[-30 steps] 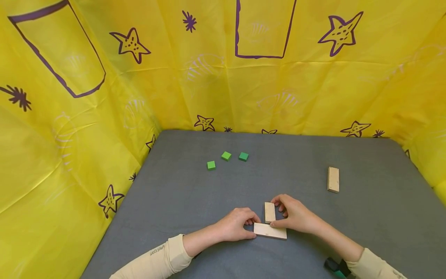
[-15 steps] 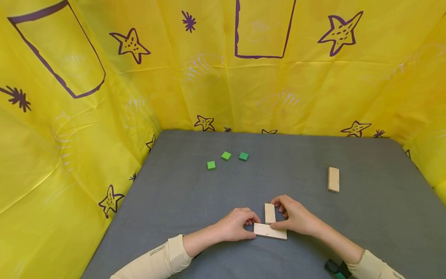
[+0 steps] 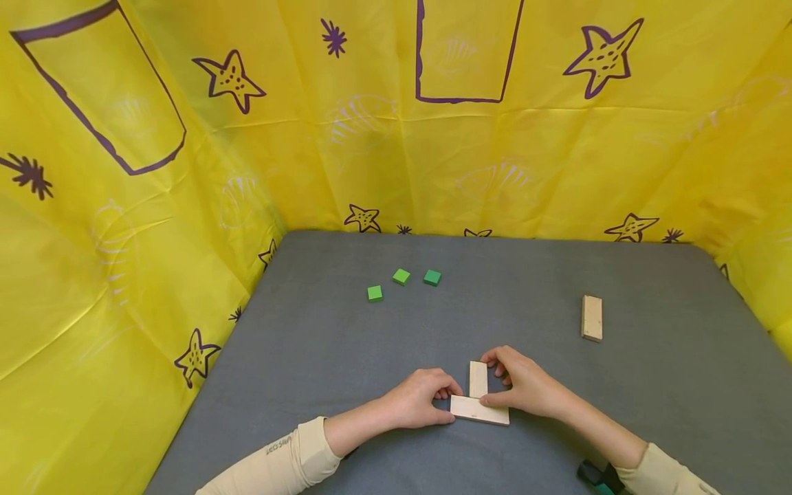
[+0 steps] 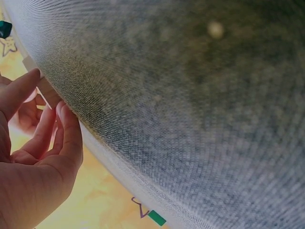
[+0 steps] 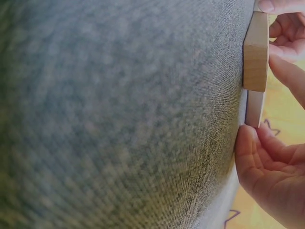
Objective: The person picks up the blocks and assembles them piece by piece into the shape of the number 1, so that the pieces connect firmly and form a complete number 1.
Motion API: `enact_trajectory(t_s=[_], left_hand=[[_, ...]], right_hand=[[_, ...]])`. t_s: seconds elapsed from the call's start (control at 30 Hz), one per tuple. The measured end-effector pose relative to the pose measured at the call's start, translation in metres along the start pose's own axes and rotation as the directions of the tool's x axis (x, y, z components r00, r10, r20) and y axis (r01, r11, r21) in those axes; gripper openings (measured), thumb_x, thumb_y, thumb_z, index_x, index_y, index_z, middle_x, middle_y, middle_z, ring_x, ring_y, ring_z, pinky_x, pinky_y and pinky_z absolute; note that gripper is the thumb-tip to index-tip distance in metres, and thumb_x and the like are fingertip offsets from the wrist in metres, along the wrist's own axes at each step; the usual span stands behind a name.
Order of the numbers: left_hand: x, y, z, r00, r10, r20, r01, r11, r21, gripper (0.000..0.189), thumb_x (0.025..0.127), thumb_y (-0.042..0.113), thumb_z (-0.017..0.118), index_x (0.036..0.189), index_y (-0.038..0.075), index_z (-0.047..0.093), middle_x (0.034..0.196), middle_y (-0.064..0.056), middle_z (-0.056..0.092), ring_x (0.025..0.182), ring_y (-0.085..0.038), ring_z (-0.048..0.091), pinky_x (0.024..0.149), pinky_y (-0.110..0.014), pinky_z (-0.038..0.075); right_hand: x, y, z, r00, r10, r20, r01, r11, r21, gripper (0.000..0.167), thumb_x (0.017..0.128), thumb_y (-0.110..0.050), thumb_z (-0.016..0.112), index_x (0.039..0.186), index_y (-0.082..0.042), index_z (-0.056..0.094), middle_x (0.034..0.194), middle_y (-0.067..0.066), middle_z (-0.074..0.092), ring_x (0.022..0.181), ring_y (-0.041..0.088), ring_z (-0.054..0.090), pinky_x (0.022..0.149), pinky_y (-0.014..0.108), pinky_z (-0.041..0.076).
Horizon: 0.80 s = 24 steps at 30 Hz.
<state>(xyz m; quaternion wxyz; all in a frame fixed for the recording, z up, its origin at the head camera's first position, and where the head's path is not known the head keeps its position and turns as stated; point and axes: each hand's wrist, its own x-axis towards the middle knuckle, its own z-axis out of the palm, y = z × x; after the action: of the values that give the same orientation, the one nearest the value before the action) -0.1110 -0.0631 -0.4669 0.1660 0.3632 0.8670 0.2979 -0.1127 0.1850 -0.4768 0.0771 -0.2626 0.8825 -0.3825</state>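
Yellow cloth point(image 3: 297, 158) hangs around the far and side edges of the work area, printed with purple outlines, among them a large starfish point(image 3: 602, 60) at the upper right. Inside it lies a grey table point(image 3: 507, 295), its surface showing a woven texture in both wrist views. Two pale sleeves reach in from the near side, the left sleeve point(image 3: 272, 460) bearing some dark lettering and the right sleeve point(image 3: 665, 471) partly cut off by the lower edge. The left hand point(image 3: 421, 399) pinches the left end of a crosswise wooden block point(image 3: 476, 411) between curled fingers and thumb. The right hand point(image 3: 526, 385) is bent around a lengthwise wooden block point(image 3: 478, 379), its fingertips at that block's far end and its thumb where the two blocks meet. Both blocks lie flat at the near part of the table, the lengthwise one with its near end against the far long side of the crosswise one. A third wooden block point(image 3: 592, 318) lies flat farther off to the right, well apart from the hands. Smallest are three green tiles at the far left: a leftmost tile point(image 3: 375, 293), a middle tile point(image 3: 401, 277) and a darker tile point(image 3: 432, 278), near one another but not touching
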Motion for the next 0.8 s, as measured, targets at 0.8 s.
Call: enact_trajectory(t_s=[0.8], left_hand=[[-0.0007, 0.0001, -0.0001, 1.0, 0.014, -0.007, -0.014, 1.0, -0.02, 0.027, 0.078, 0.011, 0.081, 0.103, 0.011, 0.071, 0.089, 0.008, 0.059, 0.08, 0.0, 0.053, 0.072, -0.011, 0.042]], right_hand=[[-0.0021, 0.0001, -0.0061, 1.0, 0.01, -0.028, -0.009, 1.0, 0.011, 0.051, 0.077, -0.031, 0.084, 0.113, -0.004, 0.059, 0.1, 0.002, 0.057, 0.084, 0.014, 0.053, 0.069, 0.025, 0.05]])
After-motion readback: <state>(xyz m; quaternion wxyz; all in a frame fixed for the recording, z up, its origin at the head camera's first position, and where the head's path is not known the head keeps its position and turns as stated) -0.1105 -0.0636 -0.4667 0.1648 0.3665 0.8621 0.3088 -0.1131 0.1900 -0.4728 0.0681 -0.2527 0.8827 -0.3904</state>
